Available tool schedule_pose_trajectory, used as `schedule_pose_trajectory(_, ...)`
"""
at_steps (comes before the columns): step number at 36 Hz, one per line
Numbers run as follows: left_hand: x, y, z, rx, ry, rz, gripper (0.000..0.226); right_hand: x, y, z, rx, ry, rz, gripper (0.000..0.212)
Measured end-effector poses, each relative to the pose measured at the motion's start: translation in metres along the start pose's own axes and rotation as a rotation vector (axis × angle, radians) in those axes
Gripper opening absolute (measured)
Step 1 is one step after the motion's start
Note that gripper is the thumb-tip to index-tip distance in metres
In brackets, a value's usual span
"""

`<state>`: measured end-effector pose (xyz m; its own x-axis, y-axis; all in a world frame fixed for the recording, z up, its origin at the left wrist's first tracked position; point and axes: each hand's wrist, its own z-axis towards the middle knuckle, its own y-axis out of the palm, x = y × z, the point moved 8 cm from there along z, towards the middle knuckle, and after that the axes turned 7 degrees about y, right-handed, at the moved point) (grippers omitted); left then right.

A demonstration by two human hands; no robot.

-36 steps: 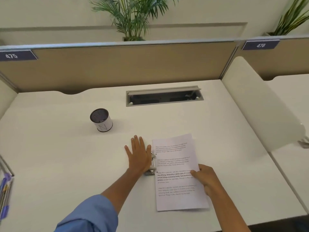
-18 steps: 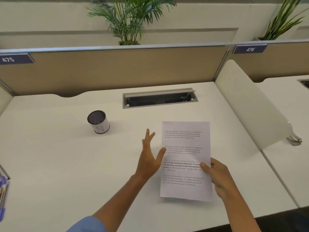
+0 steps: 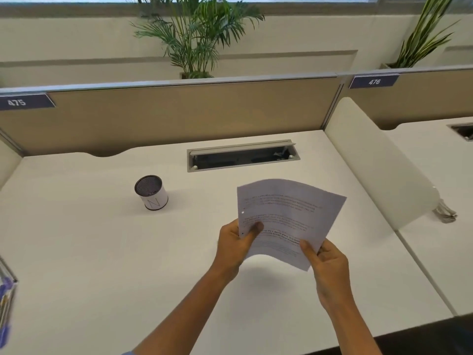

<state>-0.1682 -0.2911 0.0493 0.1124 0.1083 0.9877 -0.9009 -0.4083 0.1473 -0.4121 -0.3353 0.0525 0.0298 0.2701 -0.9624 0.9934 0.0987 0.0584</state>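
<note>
A printed sheet of paper is held in the air above the white desk, bowed along its length. My left hand pinches its left edge, thumb on top, near two small punched holes. My right hand pinches its lower right corner, thumb on the printed side. The hole punch seen earlier is not visible.
A small cylindrical speaker stands on the desk to the left. An open cable tray is set into the desk at the back. A white side divider bounds the right. Pens lie at the left edge.
My left hand left the hole punch, rose and took the sheet's left edge. The paper was lifted off the desk and now hangs curved between both hands.
</note>
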Motion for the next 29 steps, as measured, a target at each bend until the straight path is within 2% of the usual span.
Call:
schedule_pose_trajectory(4, -0.016, 0.003, -0.014, -0.032, -0.061, 0.066, 0.016, 0.026, -0.007, -0.001, 0.049, 0.001, -0.043, 0.027)
schedule_pose_trajectory(7, -0.032, 0.005, -0.023, -0.071, -0.105, 0.147, 0.029, 0.048, -0.011, -0.003, 0.075, 0.055, -0.081, 0.02)
schedule_pose_trajectory(12, -0.029, 0.009, -0.021, -0.095, 0.001, 0.195, 0.028, 0.042, -0.024, -0.001, 0.151, 0.02, -0.127, 0.019)
schedule_pose_trajectory(15, -0.047, 0.009, -0.023, -0.075, -0.069, 0.245, 0.019, 0.046, -0.027, 0.0, 0.177, 0.028, -0.142, 0.016)
schedule_pose_trajectory(17, -0.059, 0.009, -0.028, -0.085, -0.143, 0.261, 0.021, 0.058, -0.024, 0.001, 0.152, 0.065, -0.165, 0.006)
schedule_pose_trajectory(21, -0.06, 0.009, -0.035, -0.102, -0.166, 0.196, 0.029, 0.07, -0.024, 0.003, 0.104, 0.08, -0.189, 0.018)
schedule_pose_trajectory(25, -0.055, 0.009, -0.033, -0.104, -0.233, 0.102, 0.019, 0.058, -0.038, 0.012, -0.004, 0.111, -0.172, 0.015)
schedule_pose_trajectory(29, -0.052, 0.007, -0.031, -0.032, -0.287, -0.048, 0.027, 0.045, -0.055, 0.016, -0.142, 0.146, -0.05, 0.048)
